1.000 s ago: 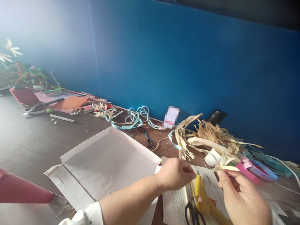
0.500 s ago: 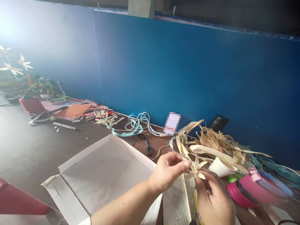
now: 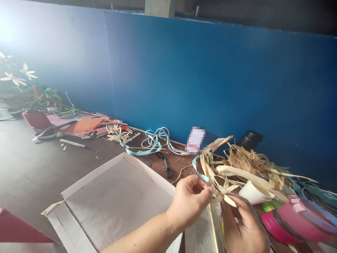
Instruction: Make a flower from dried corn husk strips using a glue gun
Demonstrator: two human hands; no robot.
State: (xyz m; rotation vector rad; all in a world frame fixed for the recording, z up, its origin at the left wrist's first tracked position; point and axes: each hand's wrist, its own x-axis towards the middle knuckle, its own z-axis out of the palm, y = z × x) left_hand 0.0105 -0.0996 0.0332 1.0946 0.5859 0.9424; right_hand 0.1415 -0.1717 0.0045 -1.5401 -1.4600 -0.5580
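Observation:
A small pale flower made of dried husk strips (image 3: 224, 193) is held between both hands above an open book (image 3: 204, 232). My left hand (image 3: 190, 202) pinches the flower's left side with thumb and forefinger. My right hand (image 3: 243, 226) grips it from below and the right, fingers curled. Just behind lies a pile of dried husk strips (image 3: 244, 165) and a white paper cup (image 3: 252, 192) on its side.
A flat open cardboard box (image 3: 110, 200) lies to the left on the dark table. Black scissors (image 3: 166, 166), light blue ribbon (image 3: 150, 140), a pink roll (image 3: 292, 221), a black cylinder (image 3: 250, 140) and craft clutter (image 3: 73, 123) line the blue wall. A red object (image 3: 18, 233) is at bottom left.
My hands came together from about a hand's width apart; the husk flower, first held by the right hand alone, is now pinched by both. The view shifted slightly.

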